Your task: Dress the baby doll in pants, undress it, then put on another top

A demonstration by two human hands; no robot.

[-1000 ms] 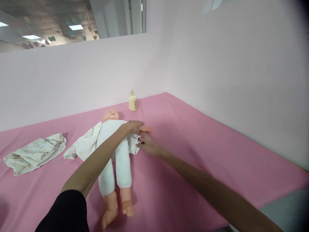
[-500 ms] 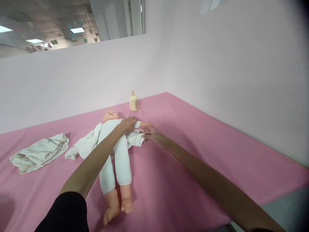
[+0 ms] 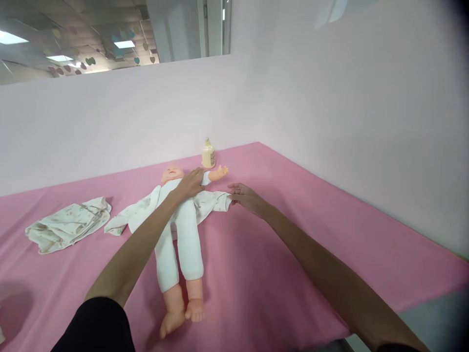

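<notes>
A baby doll [image 3: 189, 239] in a white body suit lies face up, its bare feet toward me. Under and beside it is a white printed baby shirt [image 3: 208, 203], spread out to both sides. My left hand [image 3: 191, 183] is closed around the doll's upper arm near the shoulder; its fingertips are partly hidden. The doll's forearm [image 3: 217, 173] points out to the right, bare at the hand. At the cuff of the shirt's right-hand sleeve, my right hand [image 3: 245, 197] pinches the cloth between thumb and fingers.
A folded printed cloth [image 3: 69, 225] lies left of the doll. Behind the doll, a cream pump bottle [image 3: 208, 155] stands near the wall. Pink sheeting [image 3: 278, 254] covers the table, which meets white walls [image 3: 120, 117] at the back and right.
The doll's arm has been raised away from the sleeve. My right hand has drawn the sleeve out to the right, so it lies straighter. My left hand has shifted slightly up the arm.
</notes>
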